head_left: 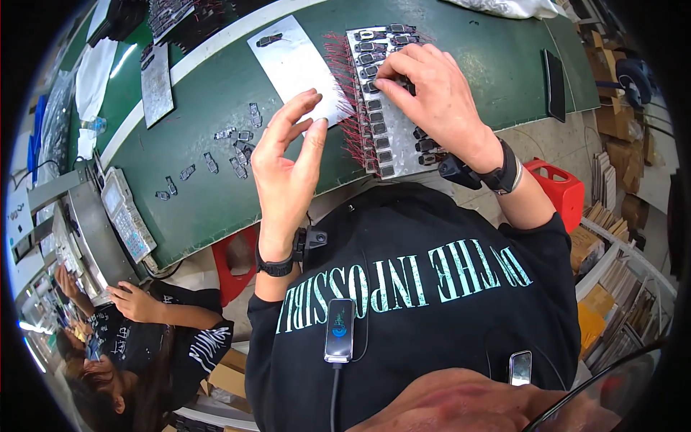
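Observation:
My right hand (440, 93) is over a light panel (404, 133), its thumb and fingertips drawn together at a small black electronic module (371, 86) in the left-hand row. Whether that module is lifted off the panel cannot be seen. Several similar modules with thin red wires (353, 133) run down the panel's left edge, and more lie along its right side, partly hidden by my hand. My left hand (284, 162) hovers beside a white sheet (295, 61), thumb and fingers apart with nothing between them. One black module (269, 40) rests at the sheet's far end.
Loose modules (241, 155) lie scattered left of my left hand on the green table (194, 223). A grey keypad device (126, 216) stands at the left edge. A black flat object (554, 85) is at far right; a red stool (558, 191) is below. Another person's hand (137, 302) is at lower left.

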Available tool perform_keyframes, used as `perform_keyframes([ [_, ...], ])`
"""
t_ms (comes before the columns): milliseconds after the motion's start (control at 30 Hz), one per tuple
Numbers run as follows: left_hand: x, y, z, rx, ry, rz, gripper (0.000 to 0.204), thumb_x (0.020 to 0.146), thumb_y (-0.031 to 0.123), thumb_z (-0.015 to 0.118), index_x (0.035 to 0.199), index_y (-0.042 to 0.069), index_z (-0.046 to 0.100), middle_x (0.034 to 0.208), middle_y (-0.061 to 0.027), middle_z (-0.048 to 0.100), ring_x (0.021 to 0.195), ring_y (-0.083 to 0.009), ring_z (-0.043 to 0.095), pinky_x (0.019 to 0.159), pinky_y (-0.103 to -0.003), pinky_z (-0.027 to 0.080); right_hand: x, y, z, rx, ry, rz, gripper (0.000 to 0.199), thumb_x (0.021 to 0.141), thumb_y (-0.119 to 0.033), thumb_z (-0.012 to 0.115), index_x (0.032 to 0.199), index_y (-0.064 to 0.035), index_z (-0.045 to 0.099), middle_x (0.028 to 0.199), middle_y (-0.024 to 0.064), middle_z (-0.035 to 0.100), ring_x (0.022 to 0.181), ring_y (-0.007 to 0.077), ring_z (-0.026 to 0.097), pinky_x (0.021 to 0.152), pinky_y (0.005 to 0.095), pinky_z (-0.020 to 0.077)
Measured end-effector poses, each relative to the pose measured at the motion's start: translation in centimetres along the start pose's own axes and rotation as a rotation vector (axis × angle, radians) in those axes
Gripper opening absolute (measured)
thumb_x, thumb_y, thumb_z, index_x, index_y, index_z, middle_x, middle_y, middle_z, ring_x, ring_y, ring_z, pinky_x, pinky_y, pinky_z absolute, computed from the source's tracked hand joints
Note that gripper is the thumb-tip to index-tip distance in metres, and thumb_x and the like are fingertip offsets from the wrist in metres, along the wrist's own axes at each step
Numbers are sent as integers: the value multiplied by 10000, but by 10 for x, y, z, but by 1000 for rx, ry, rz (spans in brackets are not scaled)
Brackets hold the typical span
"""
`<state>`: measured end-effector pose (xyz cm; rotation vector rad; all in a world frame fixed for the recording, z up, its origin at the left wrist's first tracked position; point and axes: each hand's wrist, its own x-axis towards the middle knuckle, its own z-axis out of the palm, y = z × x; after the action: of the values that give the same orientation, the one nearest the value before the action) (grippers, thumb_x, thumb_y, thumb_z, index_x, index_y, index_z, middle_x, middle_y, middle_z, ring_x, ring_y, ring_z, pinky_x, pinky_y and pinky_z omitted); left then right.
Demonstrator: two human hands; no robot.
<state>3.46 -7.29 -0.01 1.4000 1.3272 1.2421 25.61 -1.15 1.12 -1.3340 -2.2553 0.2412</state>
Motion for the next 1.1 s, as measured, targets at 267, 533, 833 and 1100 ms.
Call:
perform_keyframes([
  [267,7,-11,-49,291,261,4,171,926,84,669,1073,19,729,1132,-118,714,979,-210,697,829,-320,551,0,-11,-4,35,-43,-214,86,840,-98,719,905,-70,669,870,47,628,846,257,585,754,362,444],
  [533,19,-33,-63,1035,254,131,134,846,177,740,897,54,732,906,-102,692,859,-292,656,742,-389,545,5,-13,-9,5,-171,-237,135,823,-43,704,933,-33,626,876,89,592,852,302,575,771,400,461],
  [833,26,-41,-49,1305,115,169,194,841,246,746,933,77,729,840,-75,670,881,-281,633,736,-406,532,3,-12,-11,44,-228,-240,157,815,-24,687,930,-28,579,902,109,577,879,322,576,800,417,478],
  [1100,25,-27,-44,909,197,53,202,835,175,752,947,17,693,896,-133,708,803,-275,695,721,-356,562,5,-5,-7,51,-171,-317,205,808,-8,674,976,-20,557,927,126,581,907,335,579,813,424,485],
])
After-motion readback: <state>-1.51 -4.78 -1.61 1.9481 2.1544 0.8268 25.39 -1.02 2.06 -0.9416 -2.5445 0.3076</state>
